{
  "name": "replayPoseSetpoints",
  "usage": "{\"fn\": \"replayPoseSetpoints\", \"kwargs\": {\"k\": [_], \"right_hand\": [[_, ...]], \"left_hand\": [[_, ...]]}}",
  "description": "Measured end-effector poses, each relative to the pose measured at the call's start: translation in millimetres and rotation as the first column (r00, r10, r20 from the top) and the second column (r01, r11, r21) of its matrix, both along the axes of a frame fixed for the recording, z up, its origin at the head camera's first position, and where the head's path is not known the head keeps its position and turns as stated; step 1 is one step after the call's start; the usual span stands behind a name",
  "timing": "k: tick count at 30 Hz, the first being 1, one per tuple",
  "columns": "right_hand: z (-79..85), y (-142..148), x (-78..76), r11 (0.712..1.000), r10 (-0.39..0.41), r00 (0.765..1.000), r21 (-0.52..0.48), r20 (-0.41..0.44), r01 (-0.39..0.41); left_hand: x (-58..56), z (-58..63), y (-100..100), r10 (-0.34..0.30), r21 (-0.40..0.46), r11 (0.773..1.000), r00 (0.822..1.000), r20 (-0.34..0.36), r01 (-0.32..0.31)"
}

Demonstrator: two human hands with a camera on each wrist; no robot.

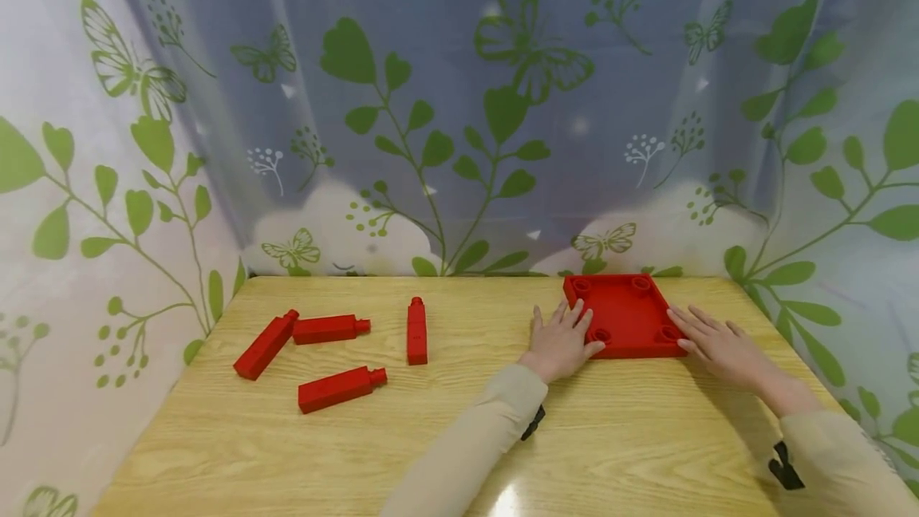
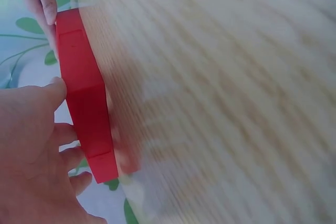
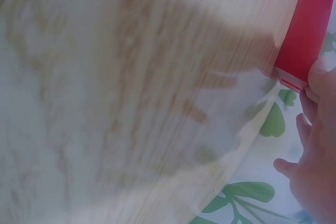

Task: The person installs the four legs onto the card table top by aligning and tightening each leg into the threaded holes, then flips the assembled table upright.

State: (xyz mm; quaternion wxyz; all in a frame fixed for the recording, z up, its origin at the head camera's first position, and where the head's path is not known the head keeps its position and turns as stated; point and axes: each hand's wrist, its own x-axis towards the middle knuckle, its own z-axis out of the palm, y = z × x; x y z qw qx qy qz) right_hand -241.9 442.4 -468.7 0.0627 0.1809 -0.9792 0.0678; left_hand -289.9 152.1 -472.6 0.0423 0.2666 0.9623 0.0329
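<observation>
On table [image 1: 251, 453], left hand [image 1: 562, 343], right hand [image 1: 727, 348], red tray [image 1: 630, 313] between.

Tray [image 1: 630, 319] and pegs [image 1: 417, 335] looked like smooth plastic. Surface [image 1: 237, 441] was wood-grained, glossy. Backdrop [image 1: 445, 62] looked like smooth cloth; sleeves [image 1: 467, 445] were matt cloth.

Left forearm [image 1: 467, 445]: angled forward, rightward.
Left hand [image 1: 562, 344]: extended, spread, directed forward.
Right forearm [image 1: 840, 449]: angled forward, leftward.
Right hand [image 1: 728, 349]: extended, directed forward-left.
</observation>
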Motion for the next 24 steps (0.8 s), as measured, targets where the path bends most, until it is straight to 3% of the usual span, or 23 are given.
{"fn": "replayPoseSetpoints", "kwargs": {"k": [13, 24], "right_hand": [[6.7, -15.9, 2.2, 1.0, -0.01, 0.998, 0.009, 0.068, 0.009], [3.4, -27.8, 5.0, 1.0, 0.001, 0.998, -0.011, 0.061, 0.0]], "left_hand": [[4.0, 9.1, -22.2, -0.031, 0.016, 0.999, 0.999, 0.008, 0.031], [2.3, 6.1, -33.7, -0.024, 0.009, 1.0, 0.999, 0.023, 0.024]]}}
